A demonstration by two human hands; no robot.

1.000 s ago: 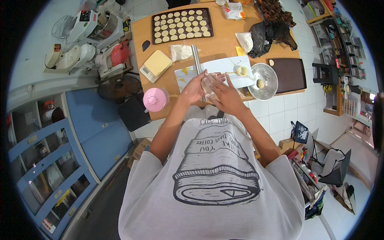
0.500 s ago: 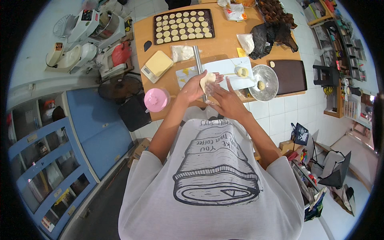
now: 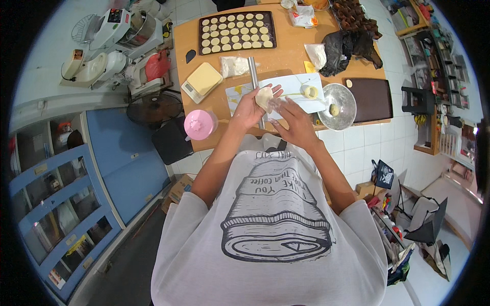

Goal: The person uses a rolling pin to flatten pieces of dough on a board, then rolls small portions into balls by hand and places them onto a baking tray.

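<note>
A pale, flattened piece of dough (image 3: 264,98) lies on the upturned palm and fingers of my left hand (image 3: 247,110). My right hand (image 3: 297,125) is beside it on the right, thumb and fingers apart. Its fingertips are blurred at the dough's edge; I cannot tell whether they touch it. Below the hands, a metal rolling pin (image 3: 252,71) crosses the left part of a white board (image 3: 287,86). A pale yellow ring (image 3: 310,92) stands at the board's right end. Next to it, a metal bowl (image 3: 348,102) holds a small lump of dough (image 3: 334,109).
A dark tray (image 3: 272,29) of dough rounds lies at the far left. Another dark tray (image 3: 370,99), with one round, is at the right. A scale (image 3: 189,92) bears a pale yellow slab (image 3: 204,79). A pink container (image 3: 199,125) stands near left; black plastic bags (image 3: 337,53) lie far right.
My right hand has drawn slightly right, off the face of the dough, so more of the dough shows. My left hand stays palm up under it.
</note>
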